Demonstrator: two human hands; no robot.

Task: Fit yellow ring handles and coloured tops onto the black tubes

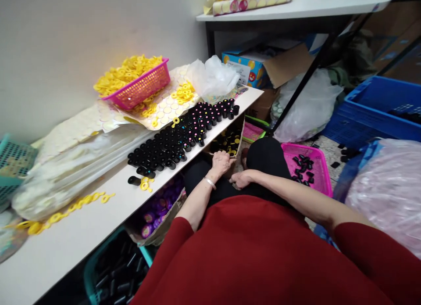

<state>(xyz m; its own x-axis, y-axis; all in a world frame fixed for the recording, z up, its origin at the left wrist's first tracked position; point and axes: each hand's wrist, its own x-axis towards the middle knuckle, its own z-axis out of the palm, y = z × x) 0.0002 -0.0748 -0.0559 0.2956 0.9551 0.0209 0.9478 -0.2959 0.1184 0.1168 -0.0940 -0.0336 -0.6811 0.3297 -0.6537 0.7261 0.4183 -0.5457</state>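
Two hands at the lap, left hand [221, 163] near right hand [241, 179], fingers curled, cannot tell whether clamped; black-and-yellow pieces [233, 140] just beyond; black caps [184, 134] crowd the right edge of the surface [98, 226], so a forearm [198, 199] knock could topple some.

The black caps [179, 138] are crammed together in a long block on the pale surface [82, 235], along its right edge, nearly all upright, shaped like little cups. Far-end ones mostly show tiny pink dots with a few yellow, while nearer ones go bluish or plain black. One at the near left end looks tipped over. Down below that right edge there's an open container [243, 136] with a jumble of black and yellow pieces [226, 140], too small to make out properly.
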